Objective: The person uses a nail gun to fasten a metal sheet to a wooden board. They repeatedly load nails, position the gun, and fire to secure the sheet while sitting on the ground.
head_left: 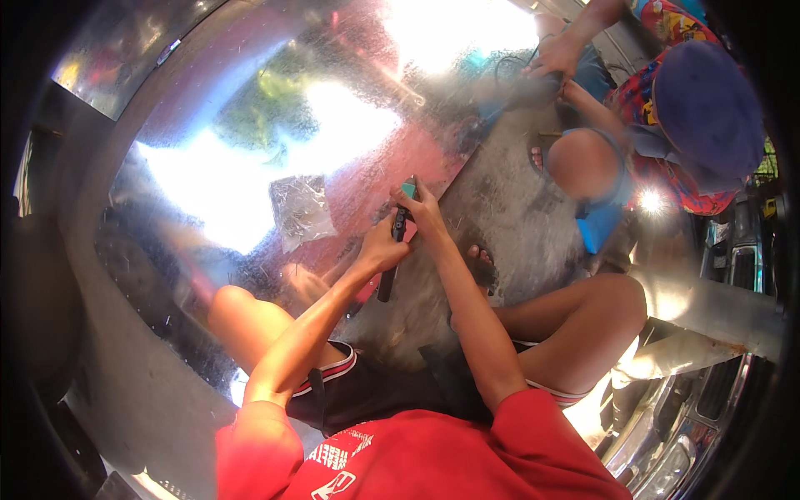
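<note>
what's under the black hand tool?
The black hand tool, gripped by the left hand and right hand, lies over the edge of the shiny metal sheet, grey floor beyond. The hands cover its working end.

Both bare forearms reach forward between bent knees, left hand (382, 247) clenched in a fist, right hand (423, 210) pinching just beside it.

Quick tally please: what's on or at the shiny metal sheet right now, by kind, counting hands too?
Shiny metal sheet: 1
Dark hand tool with teal end, gripped by left hand and right hand: 1
Clear plastic bag lying on the sheet: 1
Wearer's hands: 2
Co-worker's hand at the far edge: 1
Total: 6
</note>
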`<act>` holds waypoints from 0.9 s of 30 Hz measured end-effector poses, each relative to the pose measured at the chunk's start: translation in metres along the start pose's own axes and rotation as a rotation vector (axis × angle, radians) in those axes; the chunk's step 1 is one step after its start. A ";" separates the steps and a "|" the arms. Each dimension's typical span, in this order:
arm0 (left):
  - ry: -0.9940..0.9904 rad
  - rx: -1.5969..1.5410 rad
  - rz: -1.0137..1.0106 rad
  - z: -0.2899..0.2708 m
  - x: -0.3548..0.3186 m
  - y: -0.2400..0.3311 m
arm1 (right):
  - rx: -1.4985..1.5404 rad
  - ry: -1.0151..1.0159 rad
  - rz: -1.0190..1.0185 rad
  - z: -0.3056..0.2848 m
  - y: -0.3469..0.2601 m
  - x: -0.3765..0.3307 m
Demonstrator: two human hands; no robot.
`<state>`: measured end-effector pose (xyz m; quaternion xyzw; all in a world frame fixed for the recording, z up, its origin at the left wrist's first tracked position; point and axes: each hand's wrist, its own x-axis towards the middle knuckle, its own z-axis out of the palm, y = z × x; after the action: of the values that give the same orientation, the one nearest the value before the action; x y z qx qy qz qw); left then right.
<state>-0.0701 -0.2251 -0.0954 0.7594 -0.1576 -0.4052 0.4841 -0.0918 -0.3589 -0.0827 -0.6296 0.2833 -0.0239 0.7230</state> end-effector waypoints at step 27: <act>-0.103 -1.011 -0.278 0.170 0.062 -0.021 | 0.346 -0.110 0.444 -0.185 0.045 0.098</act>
<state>-0.1655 -0.3575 -0.1764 0.4241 0.1360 -0.5278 0.7233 -0.1056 -0.5537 -0.1699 -0.4196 0.3663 0.1211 0.8216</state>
